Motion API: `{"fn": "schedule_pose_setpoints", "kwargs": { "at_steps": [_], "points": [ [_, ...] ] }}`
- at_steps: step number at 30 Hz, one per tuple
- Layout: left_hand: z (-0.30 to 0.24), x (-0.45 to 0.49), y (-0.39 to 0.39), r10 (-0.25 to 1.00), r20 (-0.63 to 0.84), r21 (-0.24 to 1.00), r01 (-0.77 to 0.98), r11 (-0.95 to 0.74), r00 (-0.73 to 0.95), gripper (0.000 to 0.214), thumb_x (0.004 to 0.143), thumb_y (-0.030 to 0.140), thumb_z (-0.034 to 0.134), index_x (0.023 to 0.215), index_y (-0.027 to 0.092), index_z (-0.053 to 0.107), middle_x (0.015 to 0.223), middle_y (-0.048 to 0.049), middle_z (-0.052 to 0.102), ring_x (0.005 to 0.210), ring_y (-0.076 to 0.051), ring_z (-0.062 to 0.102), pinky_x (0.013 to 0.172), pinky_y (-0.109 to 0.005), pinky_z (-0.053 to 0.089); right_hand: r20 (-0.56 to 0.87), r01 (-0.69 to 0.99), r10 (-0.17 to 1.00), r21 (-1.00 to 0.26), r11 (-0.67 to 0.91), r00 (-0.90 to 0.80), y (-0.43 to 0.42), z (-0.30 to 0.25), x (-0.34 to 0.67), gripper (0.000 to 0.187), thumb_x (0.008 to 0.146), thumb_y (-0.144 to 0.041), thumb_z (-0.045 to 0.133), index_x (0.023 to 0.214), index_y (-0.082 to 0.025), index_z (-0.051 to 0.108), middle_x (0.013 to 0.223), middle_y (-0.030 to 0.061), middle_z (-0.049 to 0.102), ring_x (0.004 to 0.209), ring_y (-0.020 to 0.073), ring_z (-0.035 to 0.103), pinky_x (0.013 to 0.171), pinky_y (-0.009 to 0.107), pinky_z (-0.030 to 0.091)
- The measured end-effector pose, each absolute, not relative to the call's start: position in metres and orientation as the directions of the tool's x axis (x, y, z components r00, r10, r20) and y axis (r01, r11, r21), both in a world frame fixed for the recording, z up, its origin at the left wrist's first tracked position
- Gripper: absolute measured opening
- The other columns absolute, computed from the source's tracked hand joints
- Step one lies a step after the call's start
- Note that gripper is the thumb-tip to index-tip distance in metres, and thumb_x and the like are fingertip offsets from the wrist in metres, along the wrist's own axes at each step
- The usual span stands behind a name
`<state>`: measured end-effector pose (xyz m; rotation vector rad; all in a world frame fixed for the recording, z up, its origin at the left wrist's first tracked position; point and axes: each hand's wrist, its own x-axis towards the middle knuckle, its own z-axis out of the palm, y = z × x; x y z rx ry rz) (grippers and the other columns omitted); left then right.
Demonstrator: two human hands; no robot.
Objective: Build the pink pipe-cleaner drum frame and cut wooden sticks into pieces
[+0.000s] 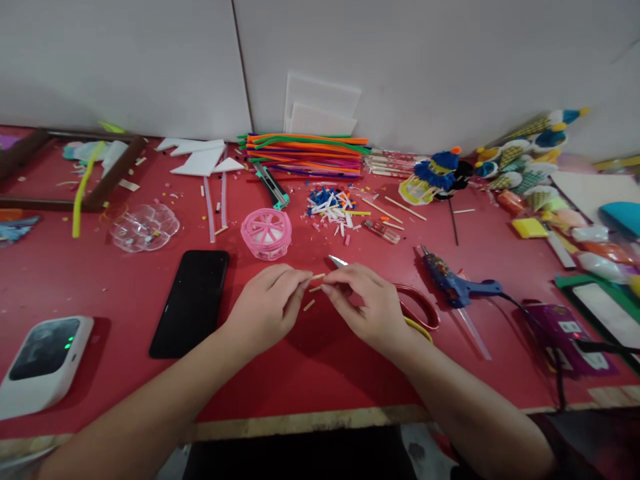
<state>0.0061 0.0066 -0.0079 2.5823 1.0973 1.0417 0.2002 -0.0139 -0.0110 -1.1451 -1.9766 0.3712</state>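
Two short sticks are found in the gap between the fingertips, above the middle of the table point(300, 390). The upper stick point(318, 276) is pinched at its left end by the left hand point(267, 300), thumb and forefinger closed together; its right end is met by the right forefinger, or nearly so. The lower stick point(315, 289) is held at its right end by the right hand point(367, 303), thumb and forefinger drawn close. A third stick point(309, 305) is seen just below them.

The scissors point(337, 261) are partly covered by the right hand; their blade tip is left showing above the knuckles, their handles beyond the wrist. Room to the right is bounded by these handles, then by the glue gun point(453, 283), its cord and the purple box point(567, 337). To the left, the phone point(191, 303) is set near the forearm, and the white device point(47, 363) is placed farther out.

Forward reach is limited by the pink cage point(266, 233) and the scraps point(333, 205), with the cutter point(273, 186) and the rods point(307, 155) behind them. The far side is closed off by the wall point(425, 60). Toward the body, a stretch of red surface is left between the wrists and the pale front edge point(305, 424), which is crossed by both forearms.
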Motion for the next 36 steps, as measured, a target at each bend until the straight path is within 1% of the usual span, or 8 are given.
{"fn": "schedule_pose_setpoints", "kwargs": {
  "at_steps": [6,11,16,19,23,29,33,36],
  "points": [
    [-0.007,0.005,0.004,0.633,0.557,0.302,0.579,-0.757,0.538,0.016,0.091,0.013,0.051,0.101,0.012,0.063,0.084,-0.0093,0.070,0.077,-0.020,0.065,0.071,-0.031,0.053,0.533,0.691,0.793,-0.455,0.562,-0.295,-0.014,-0.015,0.201,0.006,0.093,-0.024,0.053,0.094,-0.021,0.058,0.086,0.0049,0.070,0.083,0.0173,0.066,0.074,0.031,0.054],
    [-0.009,0.005,0.006,0.642,0.487,0.285,0.587,-0.758,0.592,0.020,0.092,0.011,0.044,0.099,0.010,0.063,0.084,-0.0091,0.070,0.075,-0.020,0.064,0.069,-0.031,0.054,0.532,0.715,0.800,-0.442,0.541,-0.276,-0.013,-0.016,0.200,0.009,0.094,-0.027,0.053,0.097,-0.020,0.059,0.084,0.0045,0.070,0.080,0.0174,0.067,0.073,0.030,0.055],
    [-0.010,0.006,0.006,0.593,0.508,0.142,0.618,-0.774,0.625,0.022,0.093,0.012,0.045,0.104,0.011,0.064,0.088,-0.0084,0.072,0.075,-0.020,0.063,0.069,-0.033,0.054,0.563,0.687,0.746,-0.383,0.617,-0.356,-0.012,-0.016,0.201,0.013,0.095,-0.018,0.050,0.098,-0.019,0.062,0.090,0.0050,0.073,0.085,0.0168,0.068,0.083,0.032,0.055],
    [-0.008,0.005,0.006,0.580,0.512,0.079,0.638,-0.766,0.634,0.022,0.092,0.013,0.047,0.103,0.009,0.065,0.083,-0.0084,0.071,0.073,-0.021,0.061,0.069,-0.034,0.053,0.563,0.701,0.746,-0.367,0.611,-0.355,-0.012,-0.016,0.200,0.012,0.094,-0.018,0.051,0.096,-0.019,0.062,0.088,0.0056,0.072,0.084,0.0179,0.067,0.081,0.033,0.056],
    [-0.007,0.006,0.005,0.597,0.430,0.012,0.657,-0.754,0.677,0.023,0.091,0.013,0.045,0.097,0.011,0.067,0.073,-0.0063,0.066,0.068,-0.023,0.057,0.060,-0.034,0.050,0.503,0.724,0.763,-0.333,0.604,-0.405,-0.012,-0.018,0.198,0.017,0.094,-0.017,0.046,0.099,-0.017,0.062,0.090,0.0076,0.071,0.084,0.0197,0.067,0.077,0.034,0.057],
    [-0.008,0.012,0.001,0.663,0.354,0.005,0.707,-0.707,0.660,0.019,0.085,0.010,0.047,0.086,0.013,0.065,0.066,-0.0051,0.061,0.063,-0.022,0.057,0.050,-0.031,0.043,0.404,0.770,0.763,-0.189,0.609,-0.504,-0.016,-0.025,0.195,0.031,0.093,-0.009,0.037,0.110,-0.009,0.062,0.091,0.0114,0.068,0.081,0.0209,0.063,0.075,0.035,0.055],
    [-0.010,0.016,-0.005,0.701,0.291,0.044,0.723,-0.690,0.651,0.020,0.080,0.005,0.047,0.085,0.015,0.064,0.065,-0.0049,0.062,0.062,-0.023,0.059,0.047,-0.030,0.040,0.371,0.816,0.788,-0.122,0.566,-0.491,-0.020,-0.023,0.192,0.028,0.088,-0.005,0.038,0.093,-0.011,0.065,0.082,0.0096,0.063,0.073,0.0209,0.056,0.068,0.035,0.051],
    [-0.010,0.019,-0.009,0.768,0.162,0.087,0.767,-0.636,0.619,0.020,0.080,0.006,0.047,0.087,0.017,0.063,0.069,-0.0048,0.064,0.065,-0.023,0.062,0.049,-0.031,0.041,0.356,0.813,0.791,-0.127,0.569,-0.498,-0.023,-0.020,0.189,0.027,0.081,-0.001,0.040,0.082,-0.015,0.063,0.084,0.0094,0.061,0.079,0.0221,0.053,0.073,0.035,0.049]
  ]
}}
